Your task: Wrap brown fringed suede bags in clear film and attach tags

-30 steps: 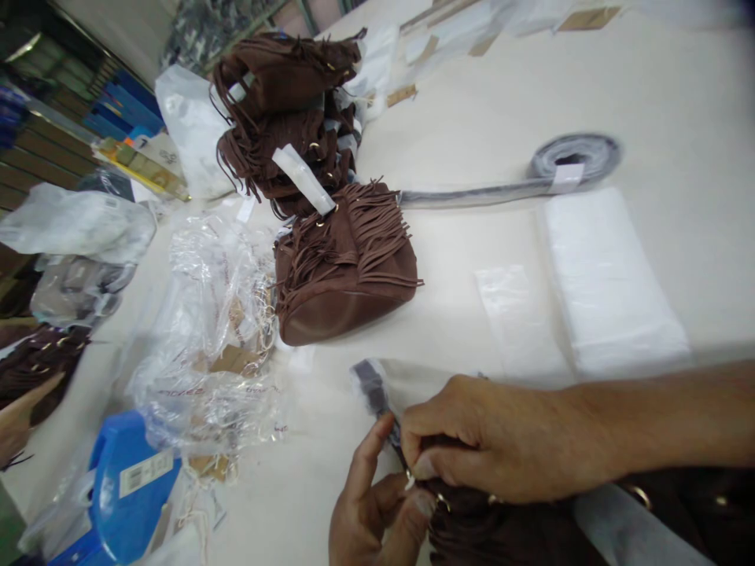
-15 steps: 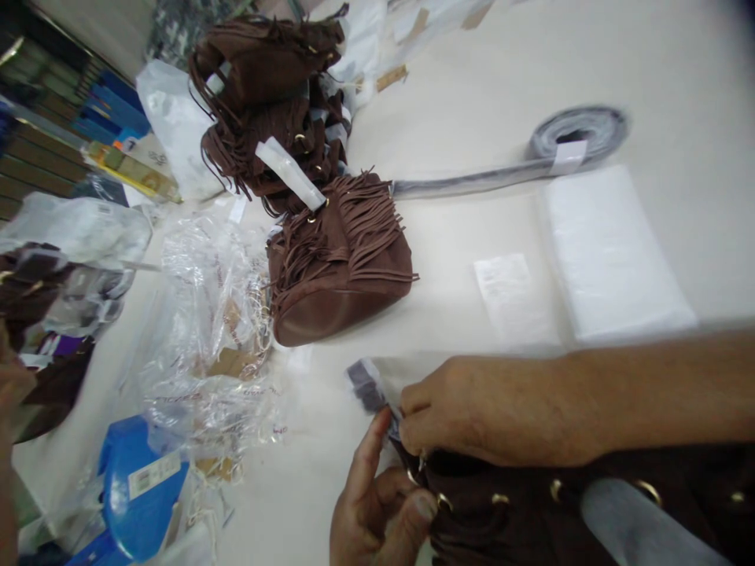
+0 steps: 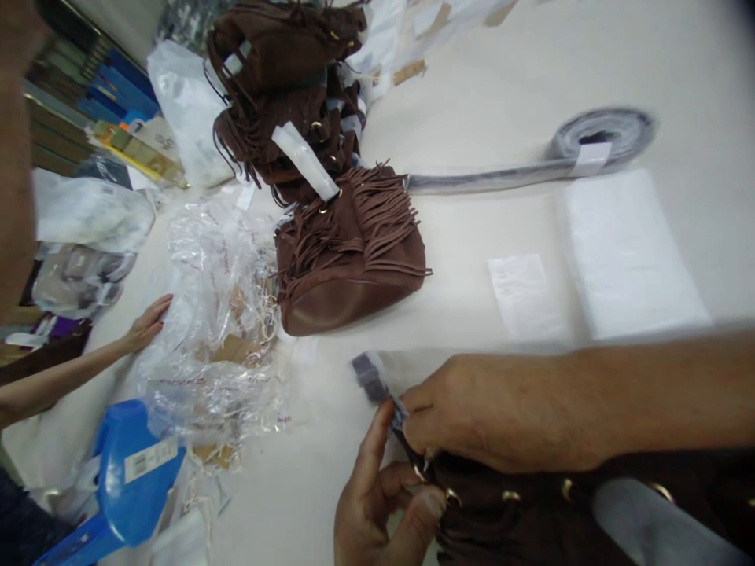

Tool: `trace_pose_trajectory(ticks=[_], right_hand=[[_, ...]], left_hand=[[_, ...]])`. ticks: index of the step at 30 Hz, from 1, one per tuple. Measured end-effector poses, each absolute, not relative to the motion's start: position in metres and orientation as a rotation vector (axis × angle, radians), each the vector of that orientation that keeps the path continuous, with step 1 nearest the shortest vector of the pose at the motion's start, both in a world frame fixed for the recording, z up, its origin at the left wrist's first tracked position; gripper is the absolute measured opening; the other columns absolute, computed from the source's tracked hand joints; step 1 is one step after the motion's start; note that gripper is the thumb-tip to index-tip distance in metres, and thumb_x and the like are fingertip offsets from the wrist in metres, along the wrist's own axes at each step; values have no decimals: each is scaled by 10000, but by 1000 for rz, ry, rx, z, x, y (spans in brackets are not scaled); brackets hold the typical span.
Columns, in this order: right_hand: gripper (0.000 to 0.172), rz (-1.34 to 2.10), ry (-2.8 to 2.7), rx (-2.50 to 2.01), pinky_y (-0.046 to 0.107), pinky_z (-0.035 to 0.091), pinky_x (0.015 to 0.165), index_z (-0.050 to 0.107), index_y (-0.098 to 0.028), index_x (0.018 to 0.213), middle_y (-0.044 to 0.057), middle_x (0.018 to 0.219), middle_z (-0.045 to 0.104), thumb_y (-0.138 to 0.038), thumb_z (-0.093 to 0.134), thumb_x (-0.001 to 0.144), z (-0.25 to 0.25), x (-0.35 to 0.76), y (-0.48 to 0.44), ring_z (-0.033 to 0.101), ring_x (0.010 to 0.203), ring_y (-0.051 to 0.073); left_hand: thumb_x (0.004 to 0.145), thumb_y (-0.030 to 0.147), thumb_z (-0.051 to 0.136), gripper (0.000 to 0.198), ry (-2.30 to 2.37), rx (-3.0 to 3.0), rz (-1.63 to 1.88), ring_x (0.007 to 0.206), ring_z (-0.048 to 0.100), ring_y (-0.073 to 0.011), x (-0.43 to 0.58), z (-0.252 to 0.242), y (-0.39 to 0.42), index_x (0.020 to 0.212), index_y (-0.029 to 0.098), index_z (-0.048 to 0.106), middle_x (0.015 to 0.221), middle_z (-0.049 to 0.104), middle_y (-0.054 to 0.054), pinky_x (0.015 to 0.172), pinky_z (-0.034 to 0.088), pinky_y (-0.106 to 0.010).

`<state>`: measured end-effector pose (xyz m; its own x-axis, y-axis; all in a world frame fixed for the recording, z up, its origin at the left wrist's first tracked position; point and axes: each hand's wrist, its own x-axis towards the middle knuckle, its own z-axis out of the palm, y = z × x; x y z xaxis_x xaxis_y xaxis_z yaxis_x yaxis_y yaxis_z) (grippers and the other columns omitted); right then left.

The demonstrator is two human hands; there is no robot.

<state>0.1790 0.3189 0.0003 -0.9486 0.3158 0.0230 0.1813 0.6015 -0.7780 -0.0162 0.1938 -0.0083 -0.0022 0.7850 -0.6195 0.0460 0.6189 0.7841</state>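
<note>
A dark brown fringed bag (image 3: 507,542) with gold eyelets lies at the lower right, partly under my right forearm. At its rim, my left hand (image 3: 377,503) grips the edge with the thumb near an eyelet and the index finger stretched toward a dark strap wrapped in clear plastic (image 3: 371,377). My right hand (image 3: 448,413) is closed at the bag's opening, its fingertips against the wrapped strap; the exact hold is partly hidden. A pale padded wrap (image 3: 642,519) lies over the bag. Beyond my hands, another brown fringed bag (image 3: 354,267) lies on its side.
More brown bags (image 3: 289,102) are piled behind. Crumpled clear plastic (image 3: 218,244) and a blue tool with a label (image 3: 133,487) lie left. A wrapped strip roll (image 3: 613,134) and white sheets (image 3: 631,259) are at right. Another person's hand (image 3: 147,324) reaches in from the left.
The other person's hand has come onto the table edge at left, and a blurred arm now fills the upper left. The view has shifted slightly. My hands keep nearly the same hold.
</note>
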Motion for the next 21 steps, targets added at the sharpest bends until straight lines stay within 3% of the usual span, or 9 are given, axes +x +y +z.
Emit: trace_pose_trajectory(ticks=[6, 16, 21], right_hand=[[55, 1256, -2760, -421, 248, 428, 642, 627, -137, 859, 64, 885, 701, -124, 574, 857, 7, 173, 320, 657, 819, 173], [55, 1057, -2913, -353, 273, 281, 473, 651, -158, 782, 10, 754, 689, -155, 615, 822, 10, 166, 322, 593, 619, 129], [61, 906, -3022, -224, 275, 311, 481, 667, -163, 837, -2, 827, 706, -137, 613, 850, 12, 160, 324, 596, 680, 127]], left_hand=[[761, 417, 749, 934, 1470, 774, 700, 641, 630, -136, -18, -12, 191, 1513, 214, 235, 754, 707, -34, 643, 519, -218], [739, 435, 763, 926, 1498, 783, 701, 672, 642, -152, -18, -13, 191, 1498, 210, 282, 760, 695, -38, 668, 541, -231], [737, 437, 765, 928, 1483, 756, 730, 696, 646, -170, -16, -12, 192, 1495, 187, 293, 789, 692, -56, 698, 558, -268]])
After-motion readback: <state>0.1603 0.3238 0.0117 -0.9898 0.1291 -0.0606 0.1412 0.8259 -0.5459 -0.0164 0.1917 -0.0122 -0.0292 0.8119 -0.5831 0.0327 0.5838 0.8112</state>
